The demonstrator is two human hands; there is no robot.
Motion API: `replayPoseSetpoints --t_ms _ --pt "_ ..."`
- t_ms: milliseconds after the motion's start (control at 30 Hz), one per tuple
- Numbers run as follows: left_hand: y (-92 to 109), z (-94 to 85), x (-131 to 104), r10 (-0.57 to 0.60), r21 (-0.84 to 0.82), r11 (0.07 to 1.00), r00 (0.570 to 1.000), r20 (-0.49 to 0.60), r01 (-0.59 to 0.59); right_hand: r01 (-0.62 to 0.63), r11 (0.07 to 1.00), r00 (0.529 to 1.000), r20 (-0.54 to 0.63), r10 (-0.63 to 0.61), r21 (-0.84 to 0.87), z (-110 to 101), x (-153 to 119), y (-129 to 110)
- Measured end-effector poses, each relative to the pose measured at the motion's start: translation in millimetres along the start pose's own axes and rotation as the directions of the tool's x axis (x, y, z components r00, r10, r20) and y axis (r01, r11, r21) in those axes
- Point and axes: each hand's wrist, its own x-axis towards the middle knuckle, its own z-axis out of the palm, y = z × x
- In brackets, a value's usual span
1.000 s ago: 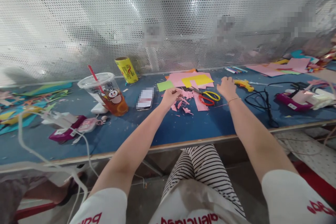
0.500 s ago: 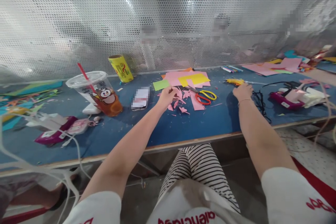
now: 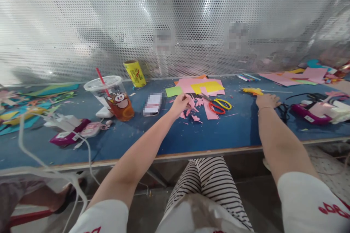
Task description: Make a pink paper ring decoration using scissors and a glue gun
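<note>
My left hand (image 3: pixel 181 104) is closed in a pinch over the pink paper scraps (image 3: pixel 195 118), holding a small pink paper piece (image 3: pixel 189 102) partly hidden by the fingers. To the right, my right hand (image 3: pixel 268 100) rests beside a yellow hot glue gun (image 3: pixel 252 91), its fingers loosely spread toward the right. The gun lies on the table with its tip to the left, and a clear glue stick (image 3: pixel 277 91) extends out behind it. Scissors (image 3: pixel 220 105) with red and yellow handles lie between my hands, partly on pink paper.
Pink, yellow and green sheets (image 3: pixel 186 84) are stacked behind the scraps. A phone (image 3: pixel 152 104), an iced drink cup (image 3: pixel 120 103) and a yellow tube (image 3: pixel 135 74) stand or lie left. Purple power strips (image 3: pixel 310 114) with cords sit at both sides. A perforated metal screen (image 3: pixel 191 25) borders the back.
The view has shifted, so the table things appear further right. My right hand has turned at the glue gun, and its fingers now show spread to the right. My left hand keeps its pinch.
</note>
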Motion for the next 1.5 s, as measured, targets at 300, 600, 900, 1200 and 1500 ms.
replayPoseSetpoints --t_ms 300,600,900,1200,1500 --pt "-3 -3.4 3 0.061 0.187 0.981 0.998 -0.024 -0.056 0.092 0.992 0.930 0.349 -0.118 0.092 -20 14 -15" --pt "-3 0.8 2 0.036 0.015 0.999 0.999 -0.006 -0.036 -0.075 0.842 0.883 0.428 -0.193 0.535 -35 -10 -39" --pt "4 2.6 -3 0.011 0.089 0.996 0.999 -0.049 -0.006 0.087 0.534 0.872 0.195 -0.450 0.841 -49 -58 -80" --pt "11 9.6 -9 -0.129 -0.105 0.986 0.991 -0.013 0.127 0.258 0.592 0.843 0.122 -0.524 0.763 -41 -80 -90" --pt "10 6.4 -4 -0.254 -0.286 0.928 0.967 -0.008 0.241 0.258 0.586 0.841 0.120 -0.528 0.768 -36 -86 -93"
